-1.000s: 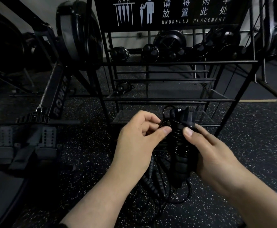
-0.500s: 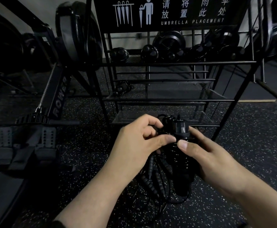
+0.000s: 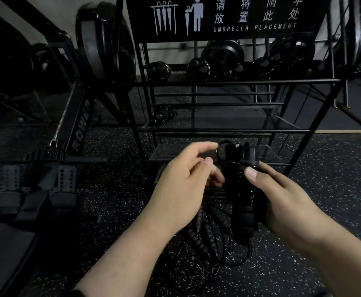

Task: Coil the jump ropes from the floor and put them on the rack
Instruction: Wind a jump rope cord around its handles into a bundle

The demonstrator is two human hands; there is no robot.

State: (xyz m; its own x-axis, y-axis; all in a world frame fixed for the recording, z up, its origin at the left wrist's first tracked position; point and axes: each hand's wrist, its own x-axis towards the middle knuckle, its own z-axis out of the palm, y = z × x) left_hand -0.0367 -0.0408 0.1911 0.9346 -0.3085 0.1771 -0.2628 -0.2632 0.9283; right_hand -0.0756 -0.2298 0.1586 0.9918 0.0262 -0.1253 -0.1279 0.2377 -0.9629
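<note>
We are finishing the coil: our right hand point(image 3: 282, 202) keeps its grip clamped on the bundled handles point(image 3: 242, 189), the jump rope point(image 3: 207, 234) loops hanging beneath them above the floor point(image 3: 325, 211). Our left hand point(image 3: 181, 189), pinching the cord a moment ago, has come away with fingers apart. Next, we judge, the bundle needs tucking and lifting onto the rack point(image 3: 228, 130) just ahead.

We saw our left hand point(image 3: 181, 187) and right hand point(image 3: 282, 200) bare, with no gloves, rings or watch on either. Both forearms were uncovered nearly to the frame's lower edge. Towards seven o'clock, a dark sleeve edge point(image 3: 76, 293) barely showed.
</note>
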